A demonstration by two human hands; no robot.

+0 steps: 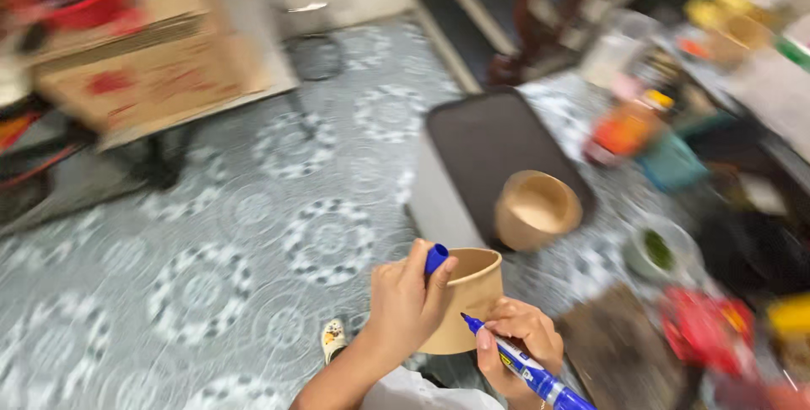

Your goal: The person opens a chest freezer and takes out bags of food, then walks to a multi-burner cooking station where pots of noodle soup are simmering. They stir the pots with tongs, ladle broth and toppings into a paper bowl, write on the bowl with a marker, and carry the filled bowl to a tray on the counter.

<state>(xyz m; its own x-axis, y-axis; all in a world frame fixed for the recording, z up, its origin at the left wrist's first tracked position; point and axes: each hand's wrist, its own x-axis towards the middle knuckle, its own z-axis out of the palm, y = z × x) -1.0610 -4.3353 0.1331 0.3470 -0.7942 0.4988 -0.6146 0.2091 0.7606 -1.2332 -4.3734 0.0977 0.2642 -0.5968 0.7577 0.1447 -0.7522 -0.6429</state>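
Left hand (405, 300): grasps the paper cup (467, 296) by its side, blue cap (435, 257) pinched at the fingertips
Right hand (515, 342): clenched on the blue marker (527, 368); tip touching the cup wall, just left of this hand
Advice: the person should brace the cup firmly; keep strokes light
Second cup (537, 208): above the hands, by the dark tray (481, 144)

I see a tan paper bowl (469, 296) held off the floor, tilted so its open mouth faces up and away, its side wall turned toward the marker. The blue marker (527, 369) is uncapped, its fine tip pointing up-left, just beside or touching the bowl's wall; I cannot tell which. Its blue cap (435, 257) sits apart, pinched at the bowl's rim on the near-left side.
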